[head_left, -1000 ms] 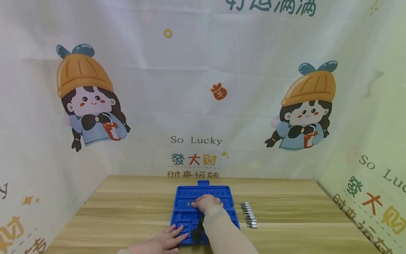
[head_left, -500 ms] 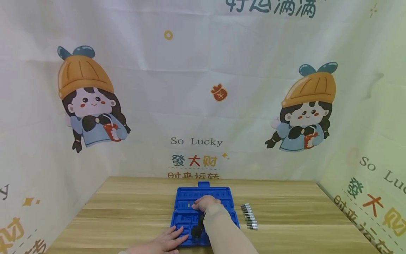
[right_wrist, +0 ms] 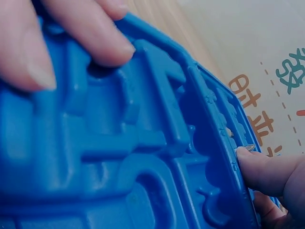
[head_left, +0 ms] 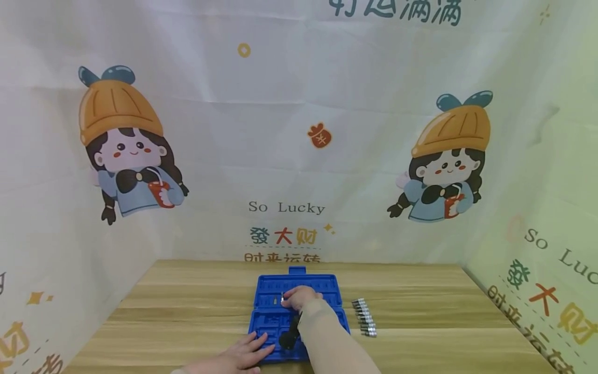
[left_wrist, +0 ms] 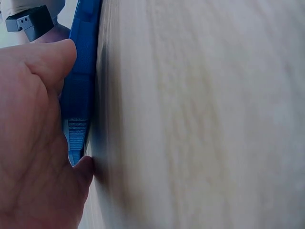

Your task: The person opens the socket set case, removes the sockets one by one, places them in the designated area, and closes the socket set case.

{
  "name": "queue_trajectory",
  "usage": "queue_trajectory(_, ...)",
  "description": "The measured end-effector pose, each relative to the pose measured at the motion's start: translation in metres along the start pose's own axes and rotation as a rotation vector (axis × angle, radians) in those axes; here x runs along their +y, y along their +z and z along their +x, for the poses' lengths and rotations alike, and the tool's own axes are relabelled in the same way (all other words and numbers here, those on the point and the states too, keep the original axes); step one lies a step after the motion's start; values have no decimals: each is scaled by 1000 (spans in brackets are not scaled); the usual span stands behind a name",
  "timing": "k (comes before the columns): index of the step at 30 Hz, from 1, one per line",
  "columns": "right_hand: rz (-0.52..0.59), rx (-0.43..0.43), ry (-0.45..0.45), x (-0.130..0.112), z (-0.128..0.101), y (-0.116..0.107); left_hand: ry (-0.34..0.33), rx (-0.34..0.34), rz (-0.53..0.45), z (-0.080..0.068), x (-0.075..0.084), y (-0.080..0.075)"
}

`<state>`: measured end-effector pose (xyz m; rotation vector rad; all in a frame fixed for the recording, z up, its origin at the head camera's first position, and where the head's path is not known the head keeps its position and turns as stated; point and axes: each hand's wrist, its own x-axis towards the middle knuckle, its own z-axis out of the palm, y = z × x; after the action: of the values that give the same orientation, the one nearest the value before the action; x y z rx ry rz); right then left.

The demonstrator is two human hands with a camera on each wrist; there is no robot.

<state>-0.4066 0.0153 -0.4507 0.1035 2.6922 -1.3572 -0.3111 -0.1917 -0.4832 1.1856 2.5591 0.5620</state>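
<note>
An open blue socket-set case lies on the wooden table. My left hand rests on its near left corner with the fingers spread. In the left wrist view the left hand lies against the case's side. My right hand reaches over the case to the slot row of its far half. Thumb and fingers pinch a small silver bit socket there; most of it is hidden by the right hand. Left of it, a small brass-coloured piece sits in a slot.
Several silver bit sockets lie in a row on the table right of the case. A black wrist camera hangs under the right wrist, over the case's near half. A printed cloth hangs behind the table.
The head view has shifted slightly. The silver end of the bit socket now shows at the right fingertips, where the hand covered it before. The left hand stays in place on the case.
</note>
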Motion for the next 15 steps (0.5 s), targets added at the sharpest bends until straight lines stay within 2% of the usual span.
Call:
queue_trajectory(5, 13, 13, -6, 1, 2, 2, 2, 5, -3, 0, -1, 1)
queue_trajectory(15, -16, 17, 41, -4, -3, 1, -5, -10, -20, 0, -1, 1)
